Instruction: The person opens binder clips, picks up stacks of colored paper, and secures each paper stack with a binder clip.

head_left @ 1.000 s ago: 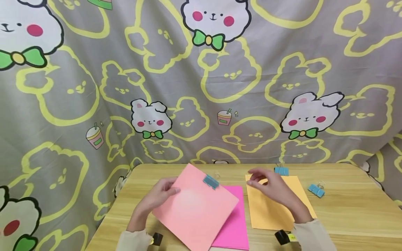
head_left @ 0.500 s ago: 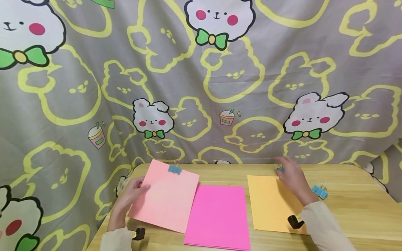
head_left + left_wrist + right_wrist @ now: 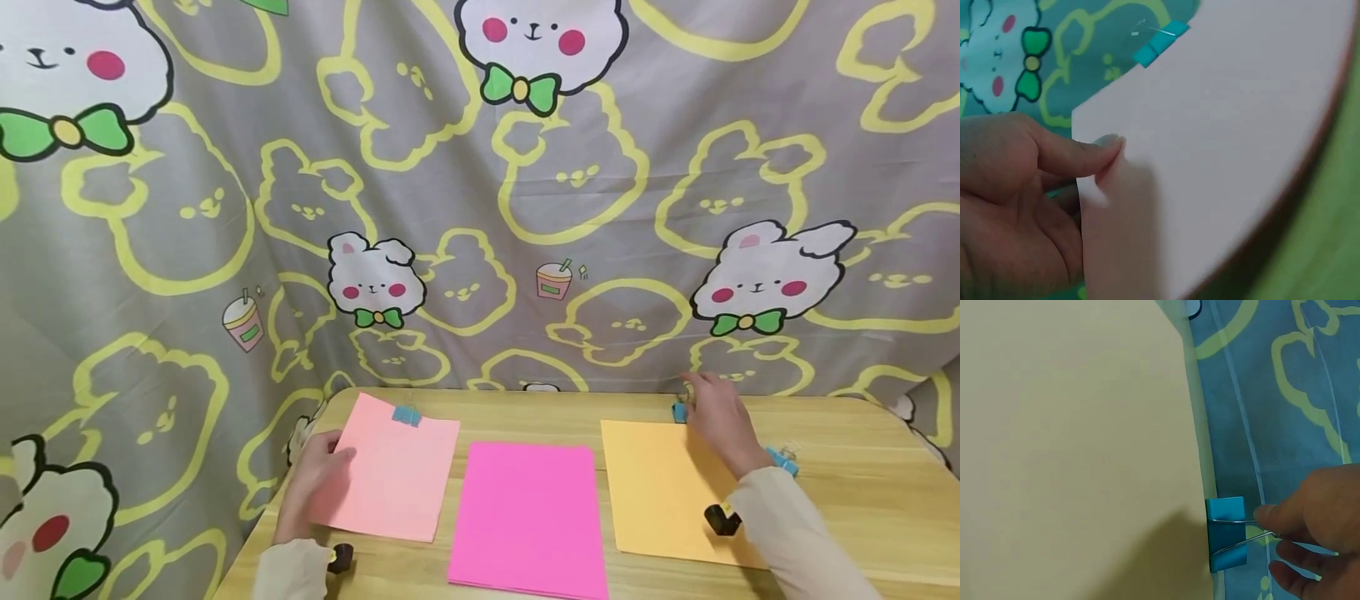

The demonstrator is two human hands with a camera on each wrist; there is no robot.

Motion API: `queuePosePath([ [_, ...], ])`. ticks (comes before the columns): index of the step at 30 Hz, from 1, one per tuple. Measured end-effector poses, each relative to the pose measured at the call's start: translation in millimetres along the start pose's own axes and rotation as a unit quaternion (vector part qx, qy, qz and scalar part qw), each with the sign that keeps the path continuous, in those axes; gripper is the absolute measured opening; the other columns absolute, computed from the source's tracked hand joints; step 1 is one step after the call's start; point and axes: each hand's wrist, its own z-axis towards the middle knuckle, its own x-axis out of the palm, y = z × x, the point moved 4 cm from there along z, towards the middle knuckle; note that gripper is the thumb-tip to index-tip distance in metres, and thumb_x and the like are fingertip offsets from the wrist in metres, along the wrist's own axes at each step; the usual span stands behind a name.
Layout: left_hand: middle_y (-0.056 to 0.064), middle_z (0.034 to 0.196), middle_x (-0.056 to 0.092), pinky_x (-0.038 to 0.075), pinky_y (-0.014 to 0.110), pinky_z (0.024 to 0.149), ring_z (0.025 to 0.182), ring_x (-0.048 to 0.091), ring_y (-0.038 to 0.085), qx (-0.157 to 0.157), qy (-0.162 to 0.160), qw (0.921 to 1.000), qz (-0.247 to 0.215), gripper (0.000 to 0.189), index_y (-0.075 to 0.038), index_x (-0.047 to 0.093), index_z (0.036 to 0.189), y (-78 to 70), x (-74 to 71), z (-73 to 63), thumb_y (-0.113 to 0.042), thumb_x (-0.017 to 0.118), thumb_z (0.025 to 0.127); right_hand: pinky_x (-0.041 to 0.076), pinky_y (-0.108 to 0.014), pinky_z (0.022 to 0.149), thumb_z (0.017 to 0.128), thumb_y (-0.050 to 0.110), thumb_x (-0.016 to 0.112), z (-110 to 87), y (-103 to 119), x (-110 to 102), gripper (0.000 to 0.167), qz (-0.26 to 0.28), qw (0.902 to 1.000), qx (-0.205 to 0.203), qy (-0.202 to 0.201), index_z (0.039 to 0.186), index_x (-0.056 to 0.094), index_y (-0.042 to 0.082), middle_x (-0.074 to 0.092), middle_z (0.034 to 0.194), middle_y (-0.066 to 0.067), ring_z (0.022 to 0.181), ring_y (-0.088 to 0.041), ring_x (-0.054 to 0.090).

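Observation:
At the left of the head view, my left hand (image 3: 313, 473) holds the light pink paper (image 3: 390, 475) by its left edge. The thumb lies on top in the left wrist view, with the other fingers partly hidden behind the paper. A blue binder clip (image 3: 407, 416) sits on that paper's far edge. My right hand (image 3: 722, 423) is at the far edge of the orange paper (image 3: 652, 492). Its thumb and fingers pinch the wire handles of a blue binder clip (image 3: 1227, 540), which stands at the paper's edge in the right wrist view.
A bright pink stack of paper (image 3: 528, 517) lies between the two others on the wooden table (image 3: 862, 517). Another blue binder clip (image 3: 783, 461) lies to the right, partly behind the right forearm. A patterned curtain (image 3: 480, 200) hangs behind the table.
My left hand has moved the light pink paper left, off the bright pink stack, turned it straighter and lowered it. My right hand has moved right to the binder clip at the orange paper.

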Motion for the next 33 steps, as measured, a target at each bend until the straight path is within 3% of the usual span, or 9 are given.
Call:
queuePosePath([
  [5, 0.019, 0.086, 0.067, 0.047, 0.034, 0.068, 0.076, 0.058, 0.026, -0.035, -0.038, 0.9973, 0.052, 0.017, 0.017, 0.066, 0.103, 3.6, 4.3, 2.6, 0.005, 0.06, 0.092, 0.05, -0.066, 0.082, 0.085, -0.013, 0.069, 4.5, -6.0, 2.2, 0.044, -0.013, 0.9998, -0.007, 0.011, 0.128, 0.059, -0.014, 0.053, 0.124, -0.042, 0.108, -0.062, 0.052],
  [11, 0.025, 0.093, 0.069, 0.05, 0.045, 0.07, 0.078, 0.059, 0.031, -0.053, -0.049, 0.9914, 0.109, 0.02, 0.013, 0.066, 0.105, 8.9, 10.5, 3.6, 0.0, 0.059, 0.091, 0.051, -0.065, 0.082, 0.086, -0.011, 0.071, 6.8, -13.1, 5.1, 0.037, -0.02, 0.9997, -0.015, 0.009, 0.122, 0.063, -0.013, 0.057, 0.12, -0.039, 0.104, -0.058, 0.057],
  [17, 0.034, 0.111, 0.066, 0.051, 0.058, 0.084, 0.099, 0.063, 0.05, -0.071, -0.055, 0.9867, 0.136, 0.032, 0.016, 0.062, 0.118, 11.2, 14.4, 5.2, 0.0, 0.059, 0.091, 0.054, -0.06, 0.073, 0.08, -0.013, 0.077, 6.4, -16.7, 2.4, 0.033, -0.008, 0.9979, -0.055, -0.034, 0.111, 0.068, -0.011, 0.063, 0.105, -0.031, 0.089, -0.05, 0.063],
  [24, 0.03, 0.109, 0.068, 0.05, 0.052, 0.081, 0.087, 0.058, 0.036, -0.066, -0.045, 0.9858, 0.148, 0.034, 0.012, 0.066, 0.114, 9.0, 18.2, 4.5, 0.007, 0.065, 0.08, 0.055, -0.055, 0.068, 0.081, -0.014, 0.074, 6.5, -13.7, -11.0, 0.014, -0.011, 0.9924, -0.094, -0.079, 0.088, 0.073, -0.002, 0.067, 0.085, -0.014, 0.078, -0.039, 0.066],
  [28, 0.031, 0.107, 0.068, 0.051, 0.052, 0.081, 0.086, 0.058, 0.035, -0.066, -0.044, 0.9838, 0.161, 0.037, 0.014, 0.066, 0.114, 9.4, 18.8, 4.5, 0.007, 0.066, 0.078, 0.055, -0.056, 0.067, 0.081, -0.008, 0.077, 1.8, -6.9, -24.0, 0.01, -0.01, 0.9935, -0.08, -0.08, 0.084, 0.074, 0.001, 0.07, 0.082, -0.014, 0.075, -0.039, 0.066],
  [32, 0.019, 0.082, 0.061, 0.045, 0.042, 0.063, 0.074, 0.052, 0.031, -0.06, -0.05, 0.981, 0.178, 0.014, 0.006, 0.064, 0.092, 7.9, 16.7, 3.7, 0.006, 0.064, 0.078, 0.053, -0.057, 0.067, 0.083, -0.003, 0.079, -8.2, 0.2, -35.8, 0.008, 0.012, 0.9955, -0.047, -0.081, 0.09, 0.076, 0.0, 0.072, 0.086, -0.016, 0.077, -0.039, 0.066],
  [33, 0.018, 0.082, 0.06, 0.042, 0.041, 0.061, 0.074, 0.05, 0.031, -0.053, -0.053, 0.9803, 0.183, 0.014, 0.005, 0.065, 0.092, 6.6, 15.9, 4.8, 0.006, 0.064, 0.078, 0.052, -0.058, 0.069, 0.084, -0.002, 0.079, -11.4, 1.4, -38.2, 0.009, 0.021, 0.9959, -0.036, -0.08, 0.092, 0.076, 0.0, 0.072, 0.088, -0.017, 0.08, -0.04, 0.066],
])
